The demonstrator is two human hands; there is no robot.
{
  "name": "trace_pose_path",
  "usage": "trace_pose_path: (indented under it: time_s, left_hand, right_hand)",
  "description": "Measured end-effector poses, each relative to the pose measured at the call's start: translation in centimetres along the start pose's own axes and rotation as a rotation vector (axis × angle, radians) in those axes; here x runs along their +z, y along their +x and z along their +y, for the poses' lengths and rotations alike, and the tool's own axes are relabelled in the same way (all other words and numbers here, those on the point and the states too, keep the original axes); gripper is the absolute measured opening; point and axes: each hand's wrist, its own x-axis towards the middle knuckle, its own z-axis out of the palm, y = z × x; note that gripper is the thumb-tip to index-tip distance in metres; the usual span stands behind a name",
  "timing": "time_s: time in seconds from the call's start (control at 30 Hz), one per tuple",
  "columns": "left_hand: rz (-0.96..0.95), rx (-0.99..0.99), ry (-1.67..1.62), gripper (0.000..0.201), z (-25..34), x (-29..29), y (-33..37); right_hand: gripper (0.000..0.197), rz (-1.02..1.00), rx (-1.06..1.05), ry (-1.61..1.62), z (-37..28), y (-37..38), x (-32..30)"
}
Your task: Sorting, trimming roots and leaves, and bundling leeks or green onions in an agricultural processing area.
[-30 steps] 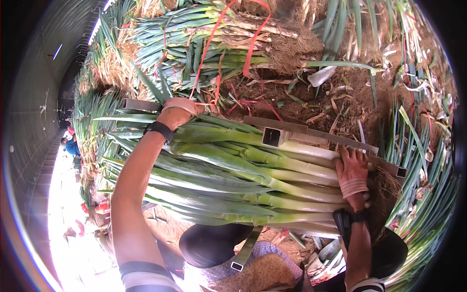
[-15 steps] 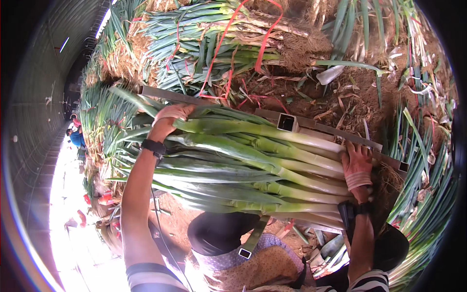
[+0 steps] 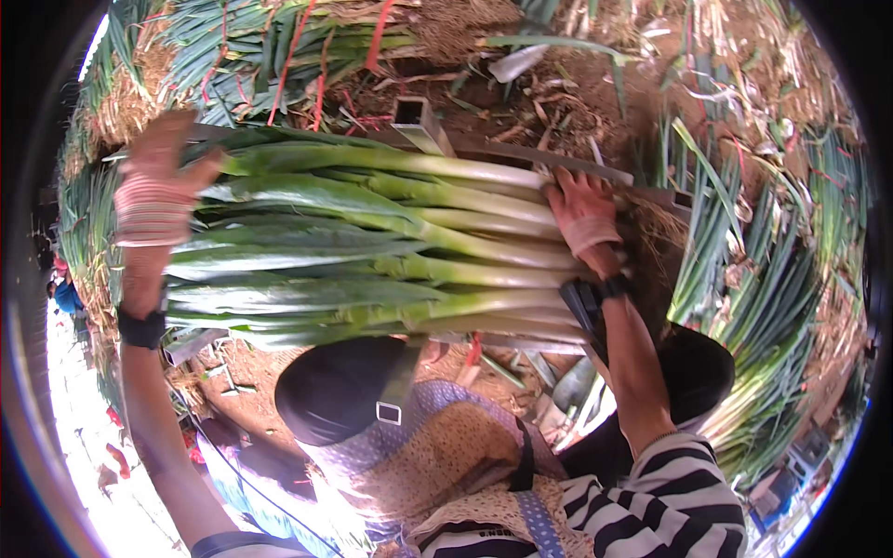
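A bundle of green onions [image 3: 372, 251] lies crosswise on a metal frame [image 3: 521, 153], white stalks pointing right, leaves left. The right hand [image 3: 586, 219] presses the stalks, fingers spread; the left hand [image 3: 153, 200] is open-fingered at the leaves.

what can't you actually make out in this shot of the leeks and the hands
Head view only:
- Left hand: motion-blurred, so touch on the leek leaves is unclear.
- Right hand: palm pressed on the white stalks; grip underneath hidden.
- Metal frame: mostly covered by the leeks.
- Leek roots: partly behind the right hand.
- Ground at left: washed out by glare.
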Motion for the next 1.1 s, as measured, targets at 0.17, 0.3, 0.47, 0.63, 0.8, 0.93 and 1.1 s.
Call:
trace_pose_path:
  time_s: [0.17,0.3,0.47,0.63,0.8,0.93,1.1]
  left_hand:
    - [-0.354,0.247,-0.108,0.072,13.4,6.9,-2.7]
    - [-0.199,0.342,-0.053,0.076,13.7,10.7,-3.8]
    - [-0.208,0.311,-0.007,0.073,13.9,11.1,-3.4]
    - [-0.150,0.322,0.038,0.071,13.6,11.2,-3.4]
    - [-0.172,0.238,0.043,0.069,14.5,10.4,-3.7]
    - [-0.189,0.210,0.006,0.068,14.7,10.5,-4.1]
    - [-0.206,0.193,-0.017,0.070,14.1,10.9,-4.8]
  right_hand:
    - [0.029,0.044,0.012,-0.012,0.0,-0.3,0.1]
    - [0.028,-0.032,0.021,-0.034,0.3,-0.3,0.0]
    - [0.036,-0.047,0.069,0.035,0.8,-0.4,-1.0]
    - [0.047,-0.082,0.068,-0.013,1.1,-3.5,-5.4]
    - [0.035,-0.104,-0.023,-0.193,2.2,-4.6,-4.3]
    - [0.026,-0.097,-0.203,-0.244,2.9,-3.4,-4.1]
    - [0.021,-0.066,-0.249,-0.151,2.3,-3.7,-3.9]
